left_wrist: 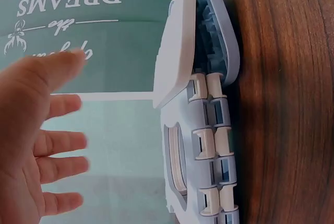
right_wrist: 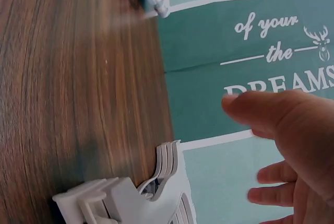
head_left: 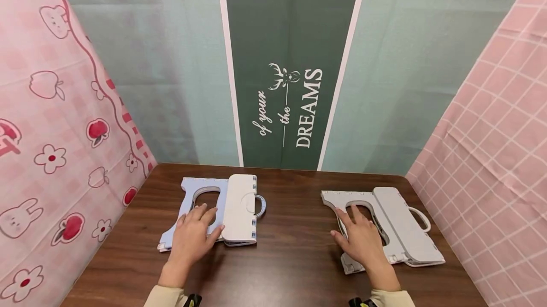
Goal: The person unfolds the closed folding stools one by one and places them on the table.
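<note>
A folded plastic step stool (head_left: 240, 209), light blue with a white top panel, lies flat on the left side of the table. My left hand (head_left: 192, 235) hovers above its blue leg section, fingers spread; a gap shows between hand and stool in the left wrist view. On the right lies a second folded stool (head_left: 403, 224), pale grey, also flat. Over its arched leg opening hangs my right hand (head_left: 363, 241), fingers extended and holding nothing. Each stool has a small carry loop, the blue handle (head_left: 262, 206) and the white handle (head_left: 421, 219), pointing right.
Both stools rest on a dark wood-grain table (head_left: 290, 245). Behind it hangs a green curtain (head_left: 295, 22) with white lettering. Pink patterned cloth (head_left: 64, 155) borders the left side, and pink checked cloth (head_left: 491, 155) the right.
</note>
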{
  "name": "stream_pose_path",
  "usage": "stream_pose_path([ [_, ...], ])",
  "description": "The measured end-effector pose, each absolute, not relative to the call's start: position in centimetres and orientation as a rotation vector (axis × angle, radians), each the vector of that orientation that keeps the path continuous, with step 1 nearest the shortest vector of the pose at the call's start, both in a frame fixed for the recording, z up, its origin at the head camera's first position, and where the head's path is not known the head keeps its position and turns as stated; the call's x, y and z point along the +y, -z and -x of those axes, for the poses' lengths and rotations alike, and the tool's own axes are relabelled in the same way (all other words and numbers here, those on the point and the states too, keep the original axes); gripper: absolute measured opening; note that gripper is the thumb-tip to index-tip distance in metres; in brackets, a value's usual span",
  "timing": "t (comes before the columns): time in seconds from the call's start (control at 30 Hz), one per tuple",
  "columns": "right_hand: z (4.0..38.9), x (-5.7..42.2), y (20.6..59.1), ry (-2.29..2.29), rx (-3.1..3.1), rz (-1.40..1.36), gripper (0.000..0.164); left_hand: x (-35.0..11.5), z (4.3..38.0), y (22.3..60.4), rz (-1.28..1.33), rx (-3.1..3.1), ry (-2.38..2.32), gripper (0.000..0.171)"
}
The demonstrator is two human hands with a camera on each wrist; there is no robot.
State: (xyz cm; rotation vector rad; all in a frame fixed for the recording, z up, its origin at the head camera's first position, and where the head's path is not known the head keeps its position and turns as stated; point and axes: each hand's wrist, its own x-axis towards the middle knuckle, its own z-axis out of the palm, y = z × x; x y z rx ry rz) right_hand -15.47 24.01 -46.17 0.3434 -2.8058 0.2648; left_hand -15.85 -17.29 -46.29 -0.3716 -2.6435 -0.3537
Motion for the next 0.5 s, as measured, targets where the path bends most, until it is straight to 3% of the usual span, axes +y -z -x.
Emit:
stream_pose_path([
  [0.2,15.49,23.99,46.28,-0.212,-2.696,-0.407,0.046,-17.35,15.83,46.54,0.385,-2.601,0.306,0.030],
  [0.5,15.07,23.48,46.59,-0.273,-2.700,-0.397,0.053,-17.17,15.48,46.13,0.393,-2.562,0.328,0.031],
])
